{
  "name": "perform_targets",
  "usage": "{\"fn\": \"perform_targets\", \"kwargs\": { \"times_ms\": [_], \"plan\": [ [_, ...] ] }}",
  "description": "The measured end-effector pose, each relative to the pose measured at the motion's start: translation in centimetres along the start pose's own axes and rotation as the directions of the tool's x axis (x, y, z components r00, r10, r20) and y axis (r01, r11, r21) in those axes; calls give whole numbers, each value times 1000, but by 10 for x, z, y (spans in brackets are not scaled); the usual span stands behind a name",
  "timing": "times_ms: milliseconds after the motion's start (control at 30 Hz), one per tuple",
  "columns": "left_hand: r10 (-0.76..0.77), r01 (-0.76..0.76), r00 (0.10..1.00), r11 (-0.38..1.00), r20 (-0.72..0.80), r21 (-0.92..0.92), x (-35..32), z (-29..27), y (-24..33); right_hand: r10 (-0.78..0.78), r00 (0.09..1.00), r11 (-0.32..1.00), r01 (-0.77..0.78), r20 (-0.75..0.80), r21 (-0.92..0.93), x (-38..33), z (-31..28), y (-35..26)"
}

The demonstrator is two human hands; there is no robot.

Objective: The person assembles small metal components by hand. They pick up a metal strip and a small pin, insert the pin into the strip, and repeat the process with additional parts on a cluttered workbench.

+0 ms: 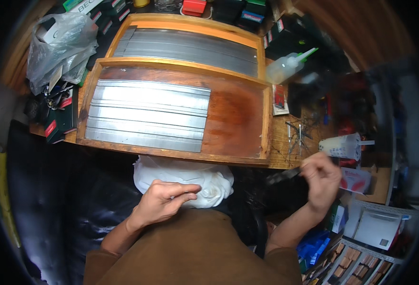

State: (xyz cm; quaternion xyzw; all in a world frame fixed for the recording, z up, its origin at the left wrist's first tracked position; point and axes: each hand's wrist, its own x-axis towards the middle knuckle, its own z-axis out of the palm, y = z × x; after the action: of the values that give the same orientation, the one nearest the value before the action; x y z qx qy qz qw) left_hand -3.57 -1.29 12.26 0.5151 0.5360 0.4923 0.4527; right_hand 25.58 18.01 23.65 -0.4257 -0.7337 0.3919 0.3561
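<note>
My left hand [164, 202] is closed, thumb and forefinger pressed together above a white cloth [145, 173] in front of my body; whatever may be between the fingertips is too small to make out. Off to the right, beyond the table's front edge, my right hand [322, 178] pinches one end of a thin dark strip [283, 177], which points left and is smeared by motion. A shallow wooden tray [171, 156] lies at the table's front, with flat grey metal strips [147, 116] side by side over its left part. Bare reddish-brown wood shows at its right.
Behind stands a second wooden tray [185, 21] with more metal strips. A plastic bag [62, 45] and small boxes sit at the left. At the right are a squeeze bottle [285, 66], scattered thin dark pieces [297, 135] and a drink cup [342, 146] with a straw.
</note>
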Motion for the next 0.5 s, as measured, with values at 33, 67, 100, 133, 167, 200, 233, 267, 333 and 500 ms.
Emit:
{"fn": "perform_targets", "kwargs": {
  "times_ms": [33,67,100,133,167,200,233,267,333,500],
  "plan": [
    [-5,5,1000,1000,28,-29,2,0,3,22,996,1000,-23,90,13,-7,25,-12],
    [-17,19,999,999,43,-44,3,0,7,46,973,997,-30,224,-73,-13,52,-19],
    [-30,34,998,998,61,-61,3,1,11,25,939,1000,-20,344,-18,-20,78,-21],
    [-56,62,995,995,79,-80,4,3,14,50,889,994,-87,455,61,-28,99,-18],
    [-40,49,995,995,96,-93,8,4,18,-5,868,987,-75,496,141,-36,116,-13],
    [-24,36,993,994,112,-106,9,3,22,-6,862,978,-100,507,181,-43,129,-10],
    [-33,40,995,997,99,-69,6,2,22,-29,873,979,-74,486,190,-48,137,-7],
    [-43,46,995,998,87,-33,4,1,19,-51,884,979,-48,464,199,-50,144,-5],
    [-42,39,997,999,59,38,-1,1,14,-101,903,970,-3,417,243,-55,157,-1],
    [-232,223,965,972,121,78,-10,2,7,-70,913,963,-43,402,266,-63,167,12]
  ]
}}
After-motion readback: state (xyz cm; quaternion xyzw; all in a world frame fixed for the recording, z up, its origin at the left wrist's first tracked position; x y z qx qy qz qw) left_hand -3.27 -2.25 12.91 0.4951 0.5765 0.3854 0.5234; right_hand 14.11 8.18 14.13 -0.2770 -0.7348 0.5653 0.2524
